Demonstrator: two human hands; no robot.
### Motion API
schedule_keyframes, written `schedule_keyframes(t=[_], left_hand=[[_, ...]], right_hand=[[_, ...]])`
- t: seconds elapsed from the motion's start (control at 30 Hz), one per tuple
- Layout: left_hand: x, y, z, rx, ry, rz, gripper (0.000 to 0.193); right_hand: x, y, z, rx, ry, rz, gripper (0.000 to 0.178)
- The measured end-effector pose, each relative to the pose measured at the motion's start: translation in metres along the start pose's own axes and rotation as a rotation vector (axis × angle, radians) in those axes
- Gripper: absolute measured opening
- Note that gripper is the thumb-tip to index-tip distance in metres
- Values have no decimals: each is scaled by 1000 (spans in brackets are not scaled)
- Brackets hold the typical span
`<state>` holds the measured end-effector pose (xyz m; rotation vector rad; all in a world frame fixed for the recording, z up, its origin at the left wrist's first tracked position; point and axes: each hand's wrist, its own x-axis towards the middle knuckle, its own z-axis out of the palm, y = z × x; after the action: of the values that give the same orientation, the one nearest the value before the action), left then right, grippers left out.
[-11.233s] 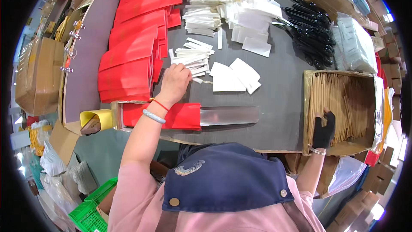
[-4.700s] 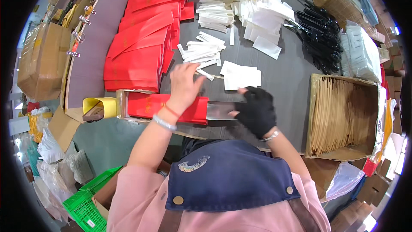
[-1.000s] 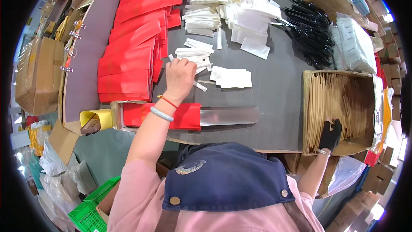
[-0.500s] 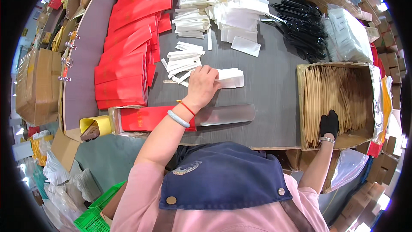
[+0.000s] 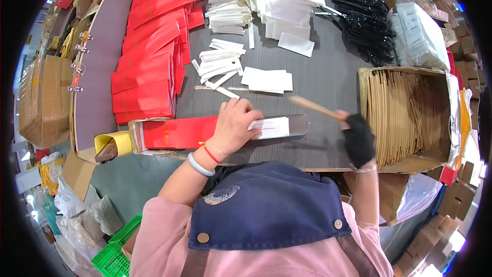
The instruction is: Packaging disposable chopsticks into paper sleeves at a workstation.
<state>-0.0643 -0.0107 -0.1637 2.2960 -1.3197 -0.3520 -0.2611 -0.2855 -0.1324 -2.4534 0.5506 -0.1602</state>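
My left hand (image 5: 237, 125) is closed on a flat white paper packet (image 5: 275, 127), pinching its left end between thumb and fingers. The packet lies over a clear plastic sleeve (image 5: 298, 124) at the near table edge. Left of it, under my wrist, is a red envelope (image 5: 179, 132). My right hand (image 5: 357, 141), in a black fingerless glove, grips one end of a thin tan stick (image 5: 315, 107), smeared by motion, above the table. Beside it stands a cardboard box (image 5: 365, 118) packed with upright tan sticks (image 5: 389, 118). Farther off lies a small stack of white packets (image 5: 267, 80).
Overlapping red envelopes (image 5: 143, 77) line the left side. Narrow white strips (image 5: 220, 64), larger white packets (image 5: 287, 15) and black plastic utensils (image 5: 361, 25) cover the back. At the right back sits a plastic-wrapped bundle (image 5: 420, 36). A yellow holder (image 5: 115, 146) is at the left corner.
My left hand has come nearer from the white stack, bringing a packet over the clear sleeve. My right hand has left the box and moved left with a tan stick.
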Motion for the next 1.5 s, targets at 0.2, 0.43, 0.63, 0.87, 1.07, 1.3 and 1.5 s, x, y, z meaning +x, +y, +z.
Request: schedule_keyframes(t=[0.2, 0.43, 0.63, 0.87, 1.07, 1.3, 1.5], left_hand=[[-42, -8, -19, 24, 119, -88, 62], [-30, 6, 1, 3, 121, -36, 75], [-25, 8, 9, 75, 123, -24, 82], [-14, 7, -12, 115, -135, 58, 57], [11, -31, -93, 210, -121, 201, 15], [-44, -50, -42, 235, 304, -324, 68], [-55, -27, 6, 38, 196, -562, 99]], right_hand=[[12, -18, 56, -283, -305, -270, 32], [32, -39, 97, 84, -96, -448, 21], [24, -45, 116, 327, -48, -68, 20], [32, -83, 97, -111, -58, -391, 70], [33, -67, 67, -141, -84, -266, 64], [25, -73, 63, -215, -102, -185, 62], [22, -82, 63, -278, -173, -250, 63]])
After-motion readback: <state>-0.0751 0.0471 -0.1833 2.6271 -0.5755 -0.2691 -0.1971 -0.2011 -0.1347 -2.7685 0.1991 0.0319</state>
